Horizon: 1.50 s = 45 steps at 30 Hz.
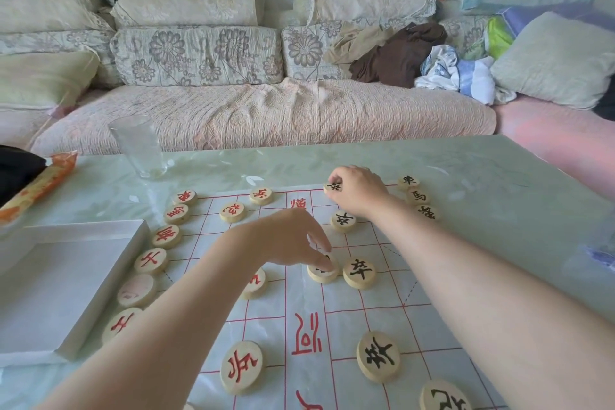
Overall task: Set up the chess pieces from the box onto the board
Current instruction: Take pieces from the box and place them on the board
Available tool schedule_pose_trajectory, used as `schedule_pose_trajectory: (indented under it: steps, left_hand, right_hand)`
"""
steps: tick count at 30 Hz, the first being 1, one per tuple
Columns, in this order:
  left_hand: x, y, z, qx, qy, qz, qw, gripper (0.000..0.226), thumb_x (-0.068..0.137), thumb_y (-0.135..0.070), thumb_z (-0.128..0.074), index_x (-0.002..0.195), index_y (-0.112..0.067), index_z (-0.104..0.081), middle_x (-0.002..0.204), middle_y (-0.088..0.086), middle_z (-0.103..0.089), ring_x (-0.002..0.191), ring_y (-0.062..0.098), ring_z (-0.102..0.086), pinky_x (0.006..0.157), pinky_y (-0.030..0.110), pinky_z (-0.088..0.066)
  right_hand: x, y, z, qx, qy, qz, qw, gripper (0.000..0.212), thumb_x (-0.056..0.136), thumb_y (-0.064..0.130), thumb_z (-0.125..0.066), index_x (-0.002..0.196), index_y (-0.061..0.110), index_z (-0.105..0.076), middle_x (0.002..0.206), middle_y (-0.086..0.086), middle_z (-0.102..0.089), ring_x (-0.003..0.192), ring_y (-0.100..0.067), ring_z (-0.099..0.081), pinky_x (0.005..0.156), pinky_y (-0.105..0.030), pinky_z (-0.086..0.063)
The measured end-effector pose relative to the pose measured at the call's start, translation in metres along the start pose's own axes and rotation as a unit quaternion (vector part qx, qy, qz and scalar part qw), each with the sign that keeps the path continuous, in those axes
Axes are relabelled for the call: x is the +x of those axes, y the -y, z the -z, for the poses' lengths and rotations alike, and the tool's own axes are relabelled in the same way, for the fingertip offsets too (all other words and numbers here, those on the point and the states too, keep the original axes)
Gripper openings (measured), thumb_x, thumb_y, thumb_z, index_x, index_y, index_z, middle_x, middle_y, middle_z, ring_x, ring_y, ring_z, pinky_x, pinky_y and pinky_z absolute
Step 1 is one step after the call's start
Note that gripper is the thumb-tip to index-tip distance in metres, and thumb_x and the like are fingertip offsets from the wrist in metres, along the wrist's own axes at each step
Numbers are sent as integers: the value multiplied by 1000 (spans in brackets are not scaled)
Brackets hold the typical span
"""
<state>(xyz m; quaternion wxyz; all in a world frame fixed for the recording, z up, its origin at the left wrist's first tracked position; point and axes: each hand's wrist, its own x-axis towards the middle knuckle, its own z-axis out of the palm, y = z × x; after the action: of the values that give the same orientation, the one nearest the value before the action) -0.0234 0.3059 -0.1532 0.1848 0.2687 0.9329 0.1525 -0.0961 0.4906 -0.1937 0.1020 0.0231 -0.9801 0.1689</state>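
Fingertips (327, 265) of the left hand (293, 240) are stretched out and press down on the top of a pale piece (322, 272) near the middle of the board (346, 329). Its face is covered, and I cannot tell whether the thumb touches it.

At the left edge of the tabletop (482, 183) lies an orange wrapper (40, 186). Below it sits the white box (109, 283), open on top, with nothing showing inside it. A clear glass (139, 146) stands upright near the far edge and looks to hold nothing.

Six red-marked pieces run along the board's left edge beside the box, from the far one (184, 197) to the near one (121, 323). More red pieces sit inside that row: one at the far edge (260, 195), one just below it (232, 212), one half hidden under the left wrist (254, 281), and one near the close edge (241, 366).

The left forearm comes in from the lower left and crosses the board, the hand tipped down at the wrist. The right forearm reaches in from the lower right, over the board's right half, to its far edge. There the right hand (357, 190) is curled, knuckles up, with its fingers gripping a black-marked piece (333, 187) that rests on the board.

Other black pieces lie flat on the board: one just below that hand (342, 221), one touching the pale piece (359, 273), and two towards the near edge (378, 356) (444, 398). Three more line the right edge (417, 196).
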Motion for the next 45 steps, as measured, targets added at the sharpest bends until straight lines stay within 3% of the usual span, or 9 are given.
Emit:
schedule_pose_trajectory:
  steps: [6,10,14,20,26,29,32,38,45]
  left_hand:
    - [-5,-4,1,2,5,23,1000,33,76,-49,-74,104,-32,-67,86,-23,-48,75,-4,-47,64,18,-36]
    - [-1,1,-2,-80,-66,60,993,23,74,-39,-76,87,-28,-62,87,-7,-64,72,11,-57,67,27,-48]
    - [10,0,3,-273,-246,125,921,16,79,-33,-73,87,-21,-65,80,4,-71,60,18,-62,61,30,-54]
    - [31,-23,15,-441,-289,153,836,48,64,-36,-87,97,-13,-61,70,7,-72,61,19,-70,74,35,-60]
    - [48,-47,8,-449,-271,115,844,21,86,-21,-68,104,-11,-66,85,9,-72,67,19,-69,72,34,-60]
    - [49,-40,-4,-231,-278,101,927,21,90,-17,-56,106,-24,-67,103,-5,-67,83,19,-64,65,28,-53]
    - [46,-33,-17,-105,-227,77,965,22,88,-24,-63,108,-31,-69,108,-13,-58,92,16,-63,61,25,-48]
    - [47,-27,-28,-46,-221,53,973,17,86,-31,-67,103,-32,-68,106,-9,-58,88,15,-63,56,20,-43]
    - [42,-23,-31,-27,-210,36,977,26,88,-33,-61,113,-34,-65,118,-4,-54,108,18,-54,84,36,-51]
  right_hand:
    - [-10,4,22,49,-17,13,999,22,92,30,-60,114,25,-64,126,0,-53,115,-22,-53,89,-35,-43]
    - [-20,15,38,164,21,24,986,16,91,18,-59,103,23,-68,107,4,-64,87,-12,-60,70,-22,-43]
    - [-30,23,54,269,56,35,961,14,87,9,-61,94,21,-67,96,2,-67,62,-8,-64,67,-23,-51]
    - [-47,13,72,327,116,66,936,35,68,22,-91,96,20,-70,105,0,-69,68,-6,-61,59,-25,-51]
    - [-52,-12,81,259,37,38,964,32,69,32,-89,93,24,-69,99,6,-68,65,-1,-56,58,-19,-43]
    - [-52,-35,77,123,2,0,992,26,76,42,-77,96,30,-65,102,14,-65,87,-9,-60,68,-28,-43]
    - [-51,-49,68,37,1,-22,999,25,79,50,-71,96,33,-62,103,13,-65,93,-15,-60,69,-29,-38]
    - [-47,-48,47,17,-22,5,1000,25,79,53,-70,94,35,-61,103,9,-66,102,-19,-57,76,-30,-35]
    - [-46,-36,36,-37,10,27,999,26,85,48,-64,103,29,-62,112,4,-64,111,-22,-54,85,-34,-39]
